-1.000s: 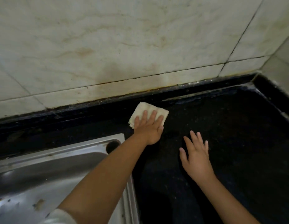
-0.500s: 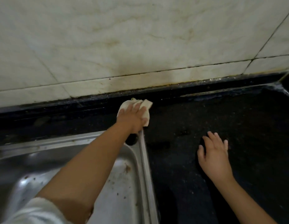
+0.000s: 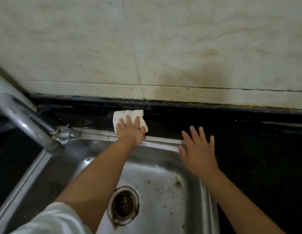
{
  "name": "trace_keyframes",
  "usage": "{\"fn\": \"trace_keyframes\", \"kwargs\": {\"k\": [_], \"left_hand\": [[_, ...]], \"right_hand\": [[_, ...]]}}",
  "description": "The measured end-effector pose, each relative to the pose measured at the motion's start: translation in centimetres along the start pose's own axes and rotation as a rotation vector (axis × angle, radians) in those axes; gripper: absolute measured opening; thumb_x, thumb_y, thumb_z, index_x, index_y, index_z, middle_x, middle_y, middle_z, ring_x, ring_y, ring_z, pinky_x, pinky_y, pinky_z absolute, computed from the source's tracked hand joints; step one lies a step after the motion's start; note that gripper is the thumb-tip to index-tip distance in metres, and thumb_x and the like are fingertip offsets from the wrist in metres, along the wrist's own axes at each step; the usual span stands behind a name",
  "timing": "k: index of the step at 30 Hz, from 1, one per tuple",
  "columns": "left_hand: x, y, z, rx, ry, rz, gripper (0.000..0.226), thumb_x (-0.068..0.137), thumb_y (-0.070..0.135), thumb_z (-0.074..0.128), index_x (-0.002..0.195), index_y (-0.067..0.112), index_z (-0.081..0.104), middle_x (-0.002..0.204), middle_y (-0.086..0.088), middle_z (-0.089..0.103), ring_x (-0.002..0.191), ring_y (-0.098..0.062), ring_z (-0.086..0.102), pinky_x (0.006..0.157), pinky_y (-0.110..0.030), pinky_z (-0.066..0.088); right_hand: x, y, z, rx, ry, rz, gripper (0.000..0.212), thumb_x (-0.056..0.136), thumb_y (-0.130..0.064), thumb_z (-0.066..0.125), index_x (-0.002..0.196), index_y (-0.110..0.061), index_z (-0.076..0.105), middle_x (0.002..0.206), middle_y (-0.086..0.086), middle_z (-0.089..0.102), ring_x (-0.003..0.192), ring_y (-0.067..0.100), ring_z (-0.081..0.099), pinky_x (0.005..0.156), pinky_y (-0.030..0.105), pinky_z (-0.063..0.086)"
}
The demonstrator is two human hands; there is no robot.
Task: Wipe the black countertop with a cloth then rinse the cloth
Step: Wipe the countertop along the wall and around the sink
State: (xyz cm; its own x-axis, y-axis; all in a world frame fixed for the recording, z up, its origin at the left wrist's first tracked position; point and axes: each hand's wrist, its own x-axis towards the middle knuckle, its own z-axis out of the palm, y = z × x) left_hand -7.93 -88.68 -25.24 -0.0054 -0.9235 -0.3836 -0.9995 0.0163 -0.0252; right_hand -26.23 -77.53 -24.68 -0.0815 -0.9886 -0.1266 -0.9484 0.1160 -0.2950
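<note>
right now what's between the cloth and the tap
Only a bare strip of black countertop behind the sink rim, in the head view, lies between the cloth and the tap.

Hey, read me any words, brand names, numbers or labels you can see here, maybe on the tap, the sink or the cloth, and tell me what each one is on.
None: no readable text on the tap, sink, cloth, wall tiles or countertop.

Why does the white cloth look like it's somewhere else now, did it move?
Yes. The cloth, under the left hand, slid left along the countertop, from right of the sink to the strip behind its back rim.
</note>
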Motion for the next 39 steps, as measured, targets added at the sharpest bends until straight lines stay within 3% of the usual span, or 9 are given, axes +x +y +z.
{"fn": "trace_keyframes", "kwargs": {"k": [3,7,9,14,18,23,29,35,39], "left_hand": [[1.2,-2.5,0.0,-0.029,0.041,-0.089,0.056,0.097,0.041,0.015,0.146,0.025,-0.005,0.154,-0.013,-0.012,0.14,-0.038,-0.008,0.114,-0.044,0.001],[3.6,-5.0,-0.5,-0.098,0.058,-0.213,0.056,0.096,0.045,0.016,0.146,0.029,-0.002,0.155,-0.011,-0.011,0.14,-0.037,-0.007,0.113,-0.045,0.0],[4.5,-6.7,-0.8,-0.121,0.075,-0.271,0.055,0.096,0.046,0.017,0.146,0.029,0.001,0.155,-0.012,-0.007,0.14,-0.037,-0.004,0.113,-0.044,0.003],[5.6,-10.9,-0.7,-0.146,0.145,-0.426,0.055,0.096,0.046,0.021,0.145,0.024,0.012,0.153,-0.018,0.005,0.138,-0.042,0.006,0.112,-0.046,0.009],[6.0,-11.0,-0.8,-0.144,0.132,-0.476,0.056,0.096,0.047,0.018,0.146,0.024,0.008,0.153,-0.021,0.002,0.139,-0.042,0.003,0.113,-0.045,0.007],[4.6,-9.9,-0.5,-0.083,0.102,-0.318,0.054,0.097,0.043,0.017,0.147,0.025,0.005,0.153,-0.02,-0.001,0.14,-0.036,0.002,0.112,-0.044,0.008],[1.6,-3.9,0.1,0.017,0.062,-0.02,0.056,0.097,0.044,0.016,0.146,0.026,-0.005,0.154,-0.016,-0.009,0.141,-0.035,-0.006,0.113,-0.044,0.004],[-0.8,2.8,1.5,-0.049,0.024,0.243,0.054,0.097,0.043,0.021,0.146,0.032,0.002,0.155,-0.014,-0.008,0.141,-0.033,-0.009,0.112,-0.043,0.0],[-0.6,2.3,0.8,-0.049,0.0,0.245,0.054,0.096,0.044,0.022,0.145,0.034,0.001,0.155,-0.011,-0.01,0.141,-0.031,-0.011,0.113,-0.041,-0.002]], "right_hand": [[1.5,-0.2,1.9,-0.097,-0.058,0.051,0.056,0.098,-0.048,0.008,0.149,-0.024,0.003,0.157,0.006,-0.009,0.144,0.027,-0.014,0.115,0.046,-0.009],[1.8,0.1,3.4,-0.203,0.095,-0.02,0.096,0.081,-0.058,-0.026,0.141,-0.017,0.037,0.15,0.016,0.027,0.141,0.034,0.022,0.114,0.044,0.001],[1.7,0.7,3.9,-0.202,0.02,-0.035,0.114,0.062,-0.063,-0.042,0.146,-0.02,0.022,0.155,0.012,0.014,0.144,0.029,0.005,0.109,0.04,-0.011],[1.7,0.3,4.3,-0.233,-0.002,0.021,0.078,0.096,-0.05,0.002,0.119,-0.005,0.062,0.126,0.024,0.057,0.119,0.043,0.051,0.108,0.044,0.017],[1.9,0.1,4.2,-0.279,0.008,0.005,0.076,0.096,-0.048,0.006,0.114,-0.003,0.064,0.119,0.027,0.06,0.112,0.045,0.055,0.1,0.045,0.017],[1.8,-0.2,4.0,-0.273,-0.007,0.003,0.075,0.095,-0.05,0.005,0.118,-0.007,0.062,0.122,0.025,0.059,0.116,0.042,0.054,0.108,0.044,0.026],[1.6,0.4,4.4,-0.189,0.085,-0.073,0.094,0.068,-0.058,-0.017,0.149,-0.018,0.011,0.157,0.015,0.003,0.145,0.031,-0.005,0.105,0.031,-0.021],[1.5,0.4,4.5,-0.226,0.046,-0.025,0.084,0.093,-0.054,-0.004,0.122,-0.007,0.06,0.13,0.025,0.053,0.122,0.041,0.049,0.104,0.04,0.012],[1.8,0.1,4.3,-0.224,0.022,-0.038,0.082,0.095,-0.052,0.001,0.115,-0.005,0.065,0.122,0.025,0.059,0.114,0.042,0.055,0.102,0.04,0.018]]}}
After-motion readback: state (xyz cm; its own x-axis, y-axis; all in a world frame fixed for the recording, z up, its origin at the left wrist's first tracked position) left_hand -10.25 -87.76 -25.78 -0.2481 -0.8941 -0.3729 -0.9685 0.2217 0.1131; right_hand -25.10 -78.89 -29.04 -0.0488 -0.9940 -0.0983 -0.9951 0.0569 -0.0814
